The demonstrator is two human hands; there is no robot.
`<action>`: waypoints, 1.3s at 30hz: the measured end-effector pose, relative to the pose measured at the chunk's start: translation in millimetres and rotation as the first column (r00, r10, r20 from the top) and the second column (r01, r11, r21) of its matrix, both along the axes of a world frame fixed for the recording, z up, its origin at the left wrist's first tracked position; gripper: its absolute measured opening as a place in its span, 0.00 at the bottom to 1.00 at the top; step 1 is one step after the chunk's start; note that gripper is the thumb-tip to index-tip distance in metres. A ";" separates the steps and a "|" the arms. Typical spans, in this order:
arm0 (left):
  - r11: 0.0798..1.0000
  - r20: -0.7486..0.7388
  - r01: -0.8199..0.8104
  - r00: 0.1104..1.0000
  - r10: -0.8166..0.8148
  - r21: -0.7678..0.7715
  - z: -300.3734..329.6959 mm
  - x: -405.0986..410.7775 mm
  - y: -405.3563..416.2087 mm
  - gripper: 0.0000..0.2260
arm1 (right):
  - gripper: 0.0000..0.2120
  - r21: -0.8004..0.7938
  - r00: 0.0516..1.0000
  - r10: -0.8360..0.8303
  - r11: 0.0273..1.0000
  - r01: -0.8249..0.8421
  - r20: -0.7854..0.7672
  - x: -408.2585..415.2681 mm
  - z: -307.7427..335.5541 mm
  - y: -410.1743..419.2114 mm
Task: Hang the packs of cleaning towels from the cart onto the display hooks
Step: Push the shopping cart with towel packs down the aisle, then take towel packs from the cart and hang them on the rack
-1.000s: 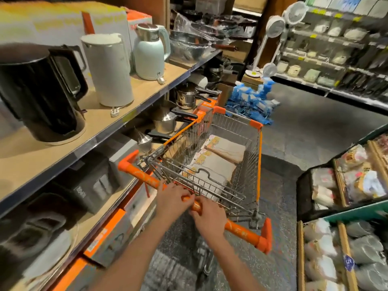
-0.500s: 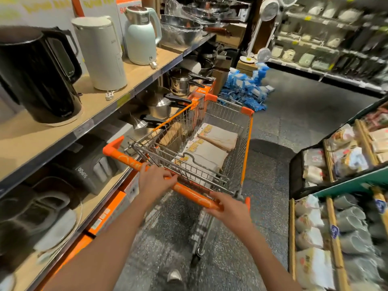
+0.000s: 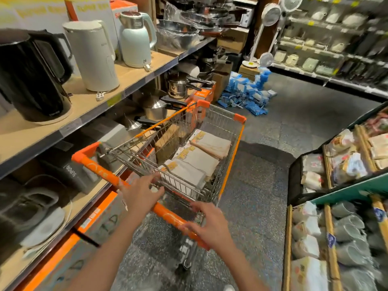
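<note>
Three flat beige packs of cleaning towels (image 3: 198,159) with yellow labels lie in a row inside the wire shopping cart (image 3: 239,119). The cart stands in the aisle close to the left shelving. My left hand (image 3: 139,193) rests on the middle of the orange cart handle (image 3: 100,171), fingers reaching forward to the wire flap. My right hand (image 3: 209,224) grips the handle's right end, thumb round the bar. A brown box (image 3: 168,143) stands in the cart's left side. No display hooks can be made out.
Shelves on the left hold kettles (image 3: 92,57) above and pots (image 3: 178,87) below. A heap of blue packets (image 3: 245,93) lies on the floor ahead of the cart. Bins of wrapped goods (image 3: 336,164) flank the right. Fans (image 3: 270,11) and more shelving stand at the back.
My hands have moved apart along the handle, the right one out to its end. The cart has swung slightly right and rolled forward along the aisle.
</note>
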State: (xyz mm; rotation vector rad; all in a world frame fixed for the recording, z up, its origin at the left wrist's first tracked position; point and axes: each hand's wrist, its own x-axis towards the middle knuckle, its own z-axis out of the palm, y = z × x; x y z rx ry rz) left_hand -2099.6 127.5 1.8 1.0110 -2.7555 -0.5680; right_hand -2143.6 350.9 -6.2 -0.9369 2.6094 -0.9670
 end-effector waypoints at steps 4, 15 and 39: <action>0.999 -0.084 0.050 0.995 -0.051 -0.021 -1.2 -15.8 60.4 0.19 | 0.28 0.065 0.997 0.058 0.996 -0.054 -0.057 -56.1 1.6 36.0; 0.983 0.364 0.134 0.916 -0.170 0.122 -41.5 -79.4 137.6 0.45 | 0.36 0.166 0.959 0.284 0.946 -0.279 -0.012 -197.9 -2.7 134.3; 0.965 0.167 -0.229 0.964 0.207 0.126 -69.4 -297.4 69.9 0.30 | 0.36 0.238 0.881 0.473 0.857 -0.456 -0.013 -463.4 -31.7 -24.1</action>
